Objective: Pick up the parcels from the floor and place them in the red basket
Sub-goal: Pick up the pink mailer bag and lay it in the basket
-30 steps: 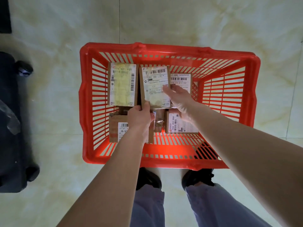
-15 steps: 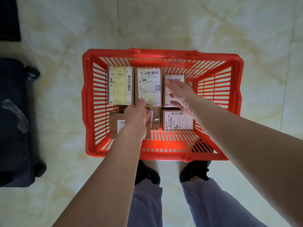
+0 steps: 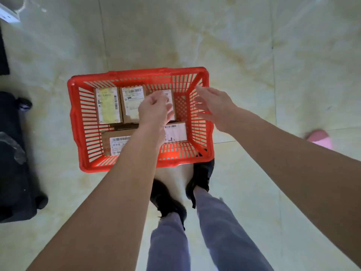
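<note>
My left hand (image 3: 154,108) hangs over the middle of the red basket (image 3: 75,122), fingers loosely curled with nothing in its grip. My right hand (image 3: 214,106) is spread open and empty above the basket's right wall.

The parcels are down inside the basket. Along the far side lie one with a yellowed label (image 3: 108,105), one with a white label (image 3: 132,103), and a third (image 3: 171,98) mostly hidden behind my left hand. Nearer to me sit a wider brown box (image 3: 115,142) and a smaller white-labelled one (image 3: 175,132). There may be another dark packet wedged between the rows, though the blur makes that hard to tell.

The tiled floor (image 3: 254,55) around the basket shows no parcels, so I judge the job done or nearly so, unless more lie out of view. A pink shape (image 3: 320,137) at the right edge looks like a slipper, not a parcel.
</note>
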